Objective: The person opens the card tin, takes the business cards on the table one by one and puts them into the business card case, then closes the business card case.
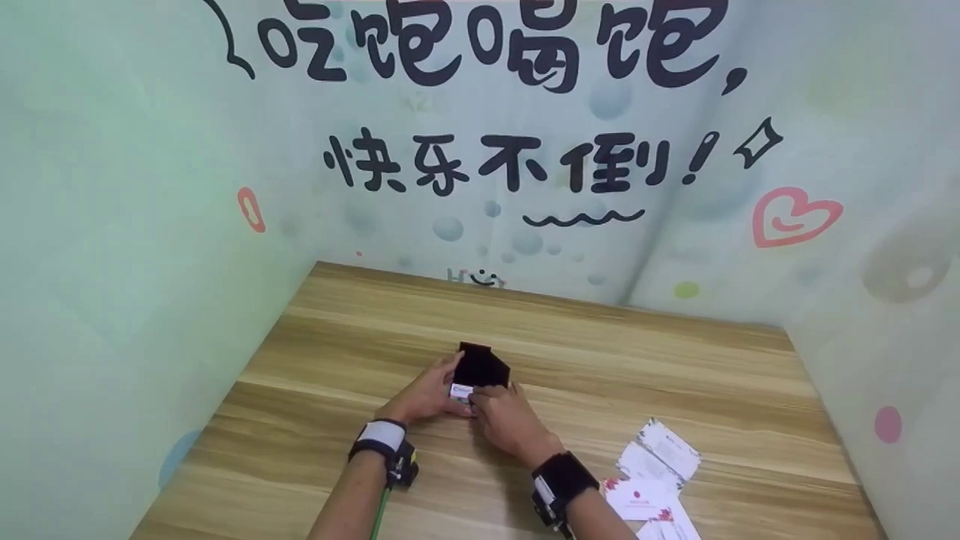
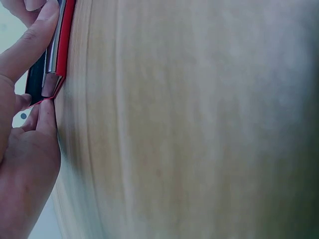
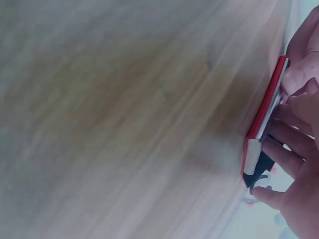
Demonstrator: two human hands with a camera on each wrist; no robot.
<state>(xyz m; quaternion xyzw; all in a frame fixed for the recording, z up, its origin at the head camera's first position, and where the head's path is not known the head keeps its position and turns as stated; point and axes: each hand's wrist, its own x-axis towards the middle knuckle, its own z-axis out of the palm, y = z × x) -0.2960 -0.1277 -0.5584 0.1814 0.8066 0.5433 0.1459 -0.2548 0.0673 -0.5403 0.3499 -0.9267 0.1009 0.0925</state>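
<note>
Left hand [image 1: 429,393] grasps the case [image 1: 478,366], probably light, stiff; side edges suit holding. Right hand [image 1: 513,424] touches; grip unclear.

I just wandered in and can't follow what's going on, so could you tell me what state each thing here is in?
Card case: open, black lining showing.
White card: at the case's near end, partly covered.
Loose cards: lying overlapped on the wooden table.
Left hand: gripping the case.
Right hand: fingers curled at the case.
Wrist straps: fastened.
</note>
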